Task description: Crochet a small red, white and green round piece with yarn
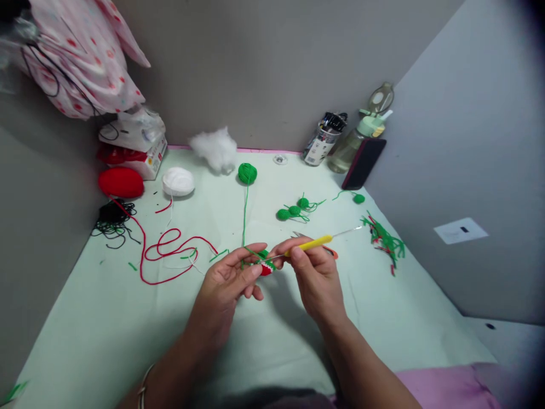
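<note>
My left hand (232,275) pinches a small crocheted piece (267,268) in red, white and green, with green yarn passing over the fingers. In my right hand (315,275) is a crochet hook (313,244) with a yellow handle; its thin metal shaft reaches left to the crocheted piece. The exact spot where the hook tip meets the stitches is too small to make out. A strand runs from the piece up to a green yarn ball (247,174). Partly hidden behind my right hand lie scissors (331,253) with an orange handle.
Red yarn (121,182) and white yarn (178,181) stand at left, beside loose red strands and a black yarn tangle (114,213). White stuffing (216,149) sits at the back. Several small green crocheted balls (294,211) and yarn scraps (385,238) lie right, before a propped phone (364,164).
</note>
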The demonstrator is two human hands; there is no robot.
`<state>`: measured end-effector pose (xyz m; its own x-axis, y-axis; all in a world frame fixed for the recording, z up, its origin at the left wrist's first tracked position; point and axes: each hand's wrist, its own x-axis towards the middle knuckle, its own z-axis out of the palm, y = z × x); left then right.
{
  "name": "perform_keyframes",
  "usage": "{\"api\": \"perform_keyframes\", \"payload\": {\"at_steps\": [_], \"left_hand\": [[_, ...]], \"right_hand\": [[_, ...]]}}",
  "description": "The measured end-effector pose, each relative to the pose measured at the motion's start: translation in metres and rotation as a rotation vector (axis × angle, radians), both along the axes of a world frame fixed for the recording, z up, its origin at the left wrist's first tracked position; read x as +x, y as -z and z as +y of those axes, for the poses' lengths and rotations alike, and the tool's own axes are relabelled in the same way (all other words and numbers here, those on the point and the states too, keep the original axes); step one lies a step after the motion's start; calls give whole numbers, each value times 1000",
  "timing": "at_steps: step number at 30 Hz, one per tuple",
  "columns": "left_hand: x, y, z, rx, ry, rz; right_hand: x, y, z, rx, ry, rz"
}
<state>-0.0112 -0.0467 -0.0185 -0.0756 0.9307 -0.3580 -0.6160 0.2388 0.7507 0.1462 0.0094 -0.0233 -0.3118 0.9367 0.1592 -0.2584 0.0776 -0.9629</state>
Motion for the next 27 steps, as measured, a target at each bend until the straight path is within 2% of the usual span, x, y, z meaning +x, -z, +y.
{"api": "perform_keyframes", "payload": {"at_steps": [3,6,10,14,17,19,21,22,24,27], "left_hand": [[0,-1,0,-11,-2,6],[0,-1,-1,-10,-26,36],[0,1,-2,10,-70,144],[3,2,-2,11,-95,192],[6,2,-3,5,-90,102],[5,1,-3,-18,-37,-31],[1,-1,-3,-63,37,-176],[-1,-2,-2,-85,56,-229],[-5,-4,-1,-106,46,-274],[-7,-6,1,-83,-1,-227]], "right_hand": [[0,-1,1,-5,-10,13],[2,-4,-2,90,21,-86],[3,-6,-9,417,102,-296],[1,-3,-14,780,115,-434],[0,-1,-15,983,160,-608],[0,-1,-16,1040,187,-677],[1,-2,-16,981,182,-632],[2,-2,-16,903,183,-562],[2,-2,-14,683,196,-385],[-1,-2,-8,397,186,-176]]}}
